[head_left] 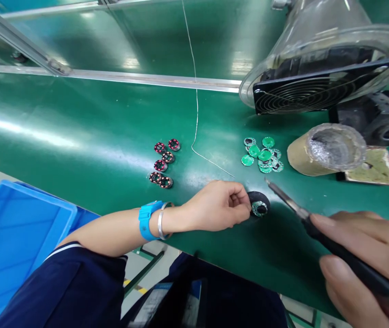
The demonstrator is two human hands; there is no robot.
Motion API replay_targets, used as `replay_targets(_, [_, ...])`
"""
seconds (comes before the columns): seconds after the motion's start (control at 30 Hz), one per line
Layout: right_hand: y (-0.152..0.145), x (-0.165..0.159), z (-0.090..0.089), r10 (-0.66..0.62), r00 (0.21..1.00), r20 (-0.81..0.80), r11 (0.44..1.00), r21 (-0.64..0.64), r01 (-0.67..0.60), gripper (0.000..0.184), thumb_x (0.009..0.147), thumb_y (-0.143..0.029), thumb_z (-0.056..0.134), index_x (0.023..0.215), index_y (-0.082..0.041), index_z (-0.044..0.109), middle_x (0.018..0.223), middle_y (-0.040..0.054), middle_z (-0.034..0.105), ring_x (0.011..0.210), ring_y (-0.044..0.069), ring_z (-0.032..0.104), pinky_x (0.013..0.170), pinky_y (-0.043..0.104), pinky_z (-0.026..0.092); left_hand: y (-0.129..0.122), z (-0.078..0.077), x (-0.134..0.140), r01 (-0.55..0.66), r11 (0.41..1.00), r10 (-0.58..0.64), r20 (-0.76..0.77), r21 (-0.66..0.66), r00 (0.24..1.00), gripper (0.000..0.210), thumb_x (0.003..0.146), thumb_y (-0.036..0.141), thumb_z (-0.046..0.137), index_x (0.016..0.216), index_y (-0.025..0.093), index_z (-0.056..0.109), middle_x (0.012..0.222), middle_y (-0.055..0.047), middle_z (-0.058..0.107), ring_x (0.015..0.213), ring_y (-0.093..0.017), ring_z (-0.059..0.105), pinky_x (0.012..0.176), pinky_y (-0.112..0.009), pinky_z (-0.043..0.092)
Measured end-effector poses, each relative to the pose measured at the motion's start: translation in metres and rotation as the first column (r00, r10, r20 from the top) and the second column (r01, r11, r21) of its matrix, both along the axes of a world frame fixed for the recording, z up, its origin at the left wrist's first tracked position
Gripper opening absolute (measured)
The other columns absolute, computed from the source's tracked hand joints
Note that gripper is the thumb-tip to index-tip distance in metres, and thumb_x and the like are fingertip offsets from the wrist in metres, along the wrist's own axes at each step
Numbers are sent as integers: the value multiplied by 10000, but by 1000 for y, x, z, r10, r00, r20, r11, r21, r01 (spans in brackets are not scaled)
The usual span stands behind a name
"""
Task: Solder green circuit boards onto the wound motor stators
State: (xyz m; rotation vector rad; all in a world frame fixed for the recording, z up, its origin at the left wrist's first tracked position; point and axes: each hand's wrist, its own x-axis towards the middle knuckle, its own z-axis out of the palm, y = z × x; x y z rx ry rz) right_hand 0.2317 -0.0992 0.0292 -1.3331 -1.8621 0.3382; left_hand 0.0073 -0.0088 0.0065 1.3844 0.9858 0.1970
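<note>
My left hand (220,205) is closed, thumb and fingers pinched at the left edge of a black round holder (265,199) on the green bench. A small round circuit board (259,208) lies on that holder. The fingertips are partly hidden. In my right hand (361,259) is a soldering iron (292,202), gripped by its black handle, its tip pointing up and left, just above and right of the holder. A thin solder wire (197,114) hangs down from above, its loose end close over my left hand.
Several round green circuit boards (264,155) lie in a pile beyond the holder. Several small wound copper coils (160,165) sit to the left. At the right stand a cardboard tub (304,152), a yellowish sponge (372,167) and a fan in a clear hood (304,93). A blue bin (20,246) is lower left.
</note>
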Motion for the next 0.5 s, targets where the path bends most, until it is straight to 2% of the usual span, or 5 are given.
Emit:
replay_targets(0.07, [-7,1,4,-40,998,-48,991,-130,33,323,871,-250,574,1159,-355,674,862,56,652,729,227,625,582,392,494,0,1,0,-6,1000,6,-8,25,1000,49,766,194,576,782,158,604,660,27,636,570,-79,615,506,-169,461])
replay_targets(0.13, [-9,0,5,-67,993,-101,983,-179,49,257,850,-225,596,1066,-327,690,823,49,651,706,222,632,565,380,492,0,1,1,-14,999,14,-9,38,1000,51,765,195,574,777,158,608,650,28,634,567,-78,608,517,-173,462])
replay_targets(0.27, [0,-3,4,-7,992,-130,997,-72,-2,195,820,-172,605,972,-275,670,770,23,655,640,180,641,526,322,493,-1,1,1,-16,999,16,-14,51,1000,59,765,192,566,777,158,612,643,28,631,566,-75,599,527,-175,459])
replay_targets(0.33, [7,-4,5,35,994,-106,998,-54,-40,195,814,-156,596,965,-260,659,750,17,654,632,170,647,517,303,497,-1,0,0,-16,998,17,-16,59,1000,59,764,187,563,773,158,614,644,30,632,568,-73,596,532,-174,458])
replay_targets(0.5, [12,-5,9,47,995,-92,999,-21,-49,166,822,-160,594,947,-247,659,720,19,651,588,158,636,491,293,481,-1,1,1,-21,997,21,-3,75,1000,49,756,173,564,758,156,610,640,31,630,566,-73,591,532,-176,455])
